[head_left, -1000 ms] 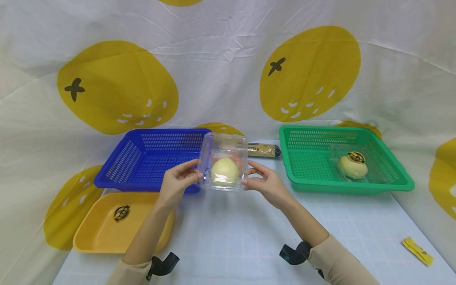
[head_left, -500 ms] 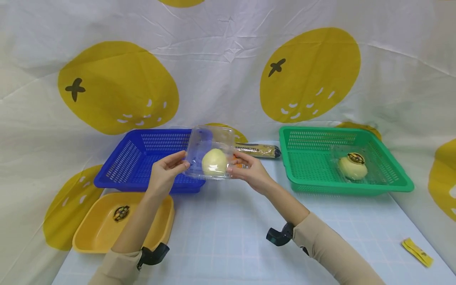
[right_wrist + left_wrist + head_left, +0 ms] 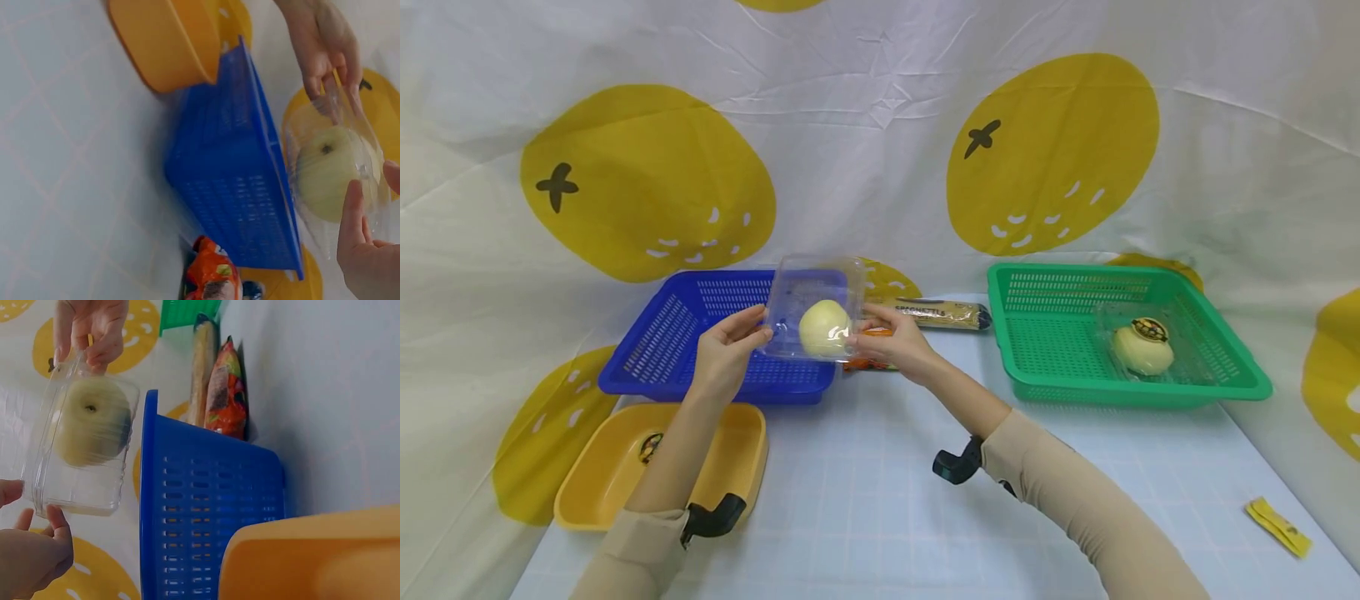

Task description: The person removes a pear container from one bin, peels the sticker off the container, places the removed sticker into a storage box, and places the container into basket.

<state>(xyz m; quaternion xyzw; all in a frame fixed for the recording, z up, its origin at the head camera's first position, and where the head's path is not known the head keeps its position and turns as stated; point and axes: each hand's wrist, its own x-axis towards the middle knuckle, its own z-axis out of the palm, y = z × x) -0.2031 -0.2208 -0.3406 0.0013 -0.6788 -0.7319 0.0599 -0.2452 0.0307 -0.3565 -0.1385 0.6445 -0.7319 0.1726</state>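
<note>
A clear plastic clamshell box (image 3: 790, 287) holds a round, pale yellow-green fruit (image 3: 825, 327). In the head view the box is raised and overlaps the right side of the blue basket (image 3: 658, 367). My left hand (image 3: 726, 354) pinches the box's left edge between thumb and fingers. At the opposite edge, my right hand (image 3: 898, 342) pinches it the same way. Both wrist views show the fruit's dimpled end through the plastic, and the left wrist view shows the box (image 3: 81, 494) beside the blue basket's rim.
An orange bag (image 3: 225, 394) and a spaghetti pack (image 3: 943, 314) lie right of the blue basket. The green basket (image 3: 1243, 367) contains another boxed fruit (image 3: 1142, 352) with a round label. A yellow tub (image 3: 745, 454) with a round sticker sits front left; a folded yellow strip (image 3: 1277, 527) lies far right.
Both hands have carried the boxed fruit left and a little upward, from right of the blue basket to over its right part. More of the spaghetti pack and orange bag now shows.
</note>
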